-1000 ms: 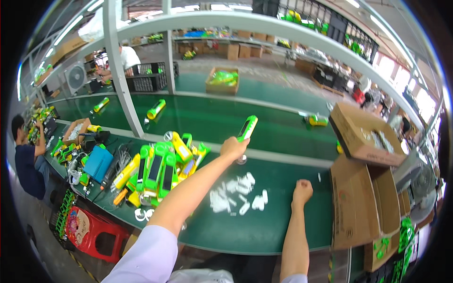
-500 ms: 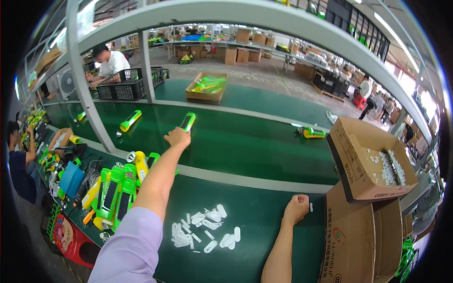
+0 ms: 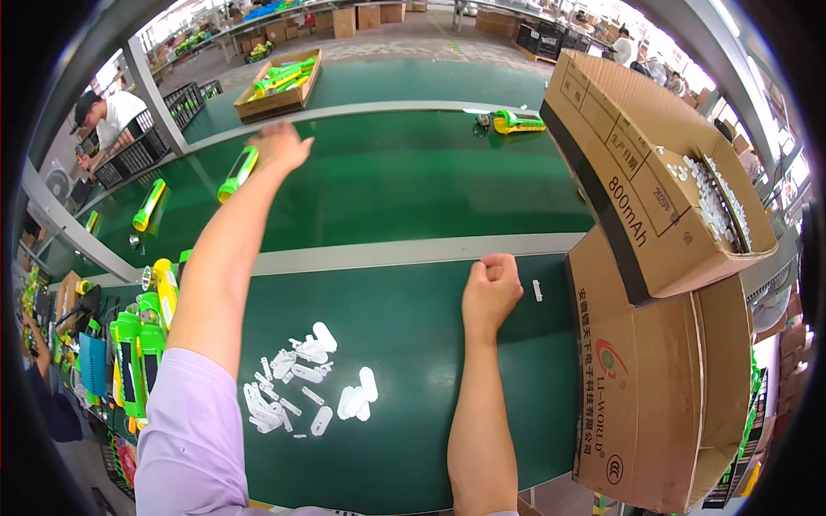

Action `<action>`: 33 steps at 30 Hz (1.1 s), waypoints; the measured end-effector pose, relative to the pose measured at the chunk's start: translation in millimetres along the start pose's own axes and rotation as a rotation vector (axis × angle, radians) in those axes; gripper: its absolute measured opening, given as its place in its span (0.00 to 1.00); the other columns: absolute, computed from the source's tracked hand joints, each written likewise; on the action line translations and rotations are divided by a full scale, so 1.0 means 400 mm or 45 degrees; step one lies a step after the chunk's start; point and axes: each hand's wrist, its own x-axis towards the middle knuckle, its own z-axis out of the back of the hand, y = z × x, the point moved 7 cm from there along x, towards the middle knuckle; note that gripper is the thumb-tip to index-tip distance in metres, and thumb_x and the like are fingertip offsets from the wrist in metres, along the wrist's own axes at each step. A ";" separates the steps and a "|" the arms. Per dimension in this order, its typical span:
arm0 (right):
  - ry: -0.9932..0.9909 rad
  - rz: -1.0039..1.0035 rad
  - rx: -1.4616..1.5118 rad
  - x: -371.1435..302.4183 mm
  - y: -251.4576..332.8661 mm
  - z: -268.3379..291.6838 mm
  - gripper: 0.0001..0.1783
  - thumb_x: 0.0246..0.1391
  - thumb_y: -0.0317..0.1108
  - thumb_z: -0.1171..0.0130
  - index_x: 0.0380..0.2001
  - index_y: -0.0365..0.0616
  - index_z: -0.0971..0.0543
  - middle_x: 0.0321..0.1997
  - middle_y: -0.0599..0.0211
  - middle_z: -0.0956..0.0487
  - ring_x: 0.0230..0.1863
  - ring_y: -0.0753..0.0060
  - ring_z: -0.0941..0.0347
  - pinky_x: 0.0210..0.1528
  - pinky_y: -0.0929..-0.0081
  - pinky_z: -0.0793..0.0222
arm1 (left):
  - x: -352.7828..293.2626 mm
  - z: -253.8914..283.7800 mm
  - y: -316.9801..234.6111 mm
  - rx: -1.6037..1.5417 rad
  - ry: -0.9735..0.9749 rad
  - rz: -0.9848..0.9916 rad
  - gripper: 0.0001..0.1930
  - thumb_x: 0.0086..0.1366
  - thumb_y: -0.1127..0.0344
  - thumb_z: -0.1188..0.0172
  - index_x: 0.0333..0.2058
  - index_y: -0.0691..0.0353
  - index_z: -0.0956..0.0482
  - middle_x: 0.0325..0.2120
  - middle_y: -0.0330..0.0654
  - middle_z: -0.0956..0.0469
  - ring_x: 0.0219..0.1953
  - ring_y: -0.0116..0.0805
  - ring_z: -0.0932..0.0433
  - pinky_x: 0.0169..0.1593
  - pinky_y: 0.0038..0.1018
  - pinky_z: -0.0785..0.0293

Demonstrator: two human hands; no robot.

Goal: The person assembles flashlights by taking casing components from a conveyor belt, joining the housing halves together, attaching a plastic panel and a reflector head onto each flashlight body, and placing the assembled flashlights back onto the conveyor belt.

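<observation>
My left hand point(image 3: 282, 148) reaches over the green belt, thumb and fingers spread, somewhat blurred. Just left of it lies a green-and-yellow flashlight point(image 3: 237, 175), apart from the hand. My right hand point(image 3: 493, 292) is curled into a fist near the far edge of the green worktable point(image 3: 387, 464); whatever may be inside it is hidden. A small white plastic strip point(image 3: 538, 291) lies just right of that fist. Between my forearms are loose white plastic pieces point(image 3: 306, 372), flat ovals and narrow strips, with a few oval covers point(image 3: 357, 396) beside them.
Several flashlights point(image 3: 142, 361) crowd the table's left side. Others lie on the belt, one at left point(image 3: 150, 205) and one at far right point(image 3: 518, 122). An open carton of small white parts point(image 3: 632, 172) sits atop a larger carton point(image 3: 637, 378) at right. Another carton point(image 3: 280, 101) holds flashlights.
My left hand has come off the flashlight, which now lies free on the belt. My right fist stays closed beside the white strip. The whole view has shifted.
</observation>
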 end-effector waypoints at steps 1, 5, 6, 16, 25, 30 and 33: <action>0.008 0.212 0.000 -0.010 0.020 -0.005 0.01 0.49 0.26 0.43 0.27 0.43 0.25 0.16 0.65 0.26 0.18 0.66 0.30 0.27 0.66 0.33 | -0.008 0.011 -0.099 -0.097 0.002 -0.093 0.41 0.61 0.35 0.45 0.64 0.59 0.39 0.64 0.45 0.36 0.66 0.46 0.39 0.60 0.63 0.41; 0.424 0.489 0.190 -0.063 0.048 -0.085 0.04 0.48 0.23 0.42 0.25 0.42 0.27 0.12 0.66 0.35 0.13 0.69 0.40 0.21 0.72 0.41 | -0.056 0.054 -0.454 -0.387 -0.136 -0.368 0.40 0.63 0.39 0.46 0.63 0.62 0.40 0.64 0.53 0.36 0.67 0.50 0.39 0.61 0.64 0.41; 0.443 0.490 0.197 -0.055 0.036 -0.092 0.04 0.48 0.23 0.42 0.25 0.42 0.27 0.12 0.66 0.35 0.13 0.69 0.40 0.21 0.72 0.41 | -0.084 0.072 -0.553 -0.432 -0.048 -0.450 0.40 0.63 0.39 0.47 0.64 0.62 0.41 0.65 0.53 0.38 0.67 0.50 0.40 0.62 0.63 0.43; 0.610 0.654 0.308 -0.201 0.032 -0.047 0.03 0.47 0.22 0.40 0.25 0.39 0.24 0.19 0.71 0.25 0.18 0.84 0.34 0.21 0.82 0.40 | -0.019 0.267 -1.252 -0.547 -0.097 -0.812 0.51 0.47 0.37 0.33 0.64 0.60 0.40 0.61 0.50 0.35 0.66 0.46 0.42 0.63 0.70 0.51; 0.640 0.479 0.531 -0.215 0.043 -0.071 0.02 0.48 0.21 0.41 0.27 0.38 0.24 0.21 0.71 0.23 0.18 0.84 0.33 0.22 0.83 0.39 | 0.071 0.075 -1.293 -0.537 0.388 -0.924 0.25 0.49 0.58 0.32 0.48 0.58 0.20 0.45 0.43 0.18 0.50 0.42 0.20 0.61 0.67 0.46; 0.742 0.138 0.612 -0.184 0.064 -0.098 0.02 0.48 0.21 0.42 0.28 0.38 0.24 0.22 0.71 0.22 0.19 0.85 0.32 0.22 0.84 0.39 | 0.066 0.118 -1.164 -0.500 0.328 -0.954 0.25 0.51 0.52 0.29 0.46 0.57 0.19 0.43 0.40 0.17 0.47 0.39 0.19 0.60 0.61 0.42; 0.777 -0.007 0.674 -0.166 0.065 -0.113 0.04 0.50 0.19 0.46 0.29 0.38 0.24 0.23 0.71 0.23 0.19 0.85 0.32 0.21 0.85 0.39 | 0.004 0.195 -1.035 -0.499 0.410 -1.130 0.30 0.51 0.45 0.29 0.47 0.60 0.21 0.44 0.46 0.18 0.49 0.44 0.20 0.57 0.55 0.38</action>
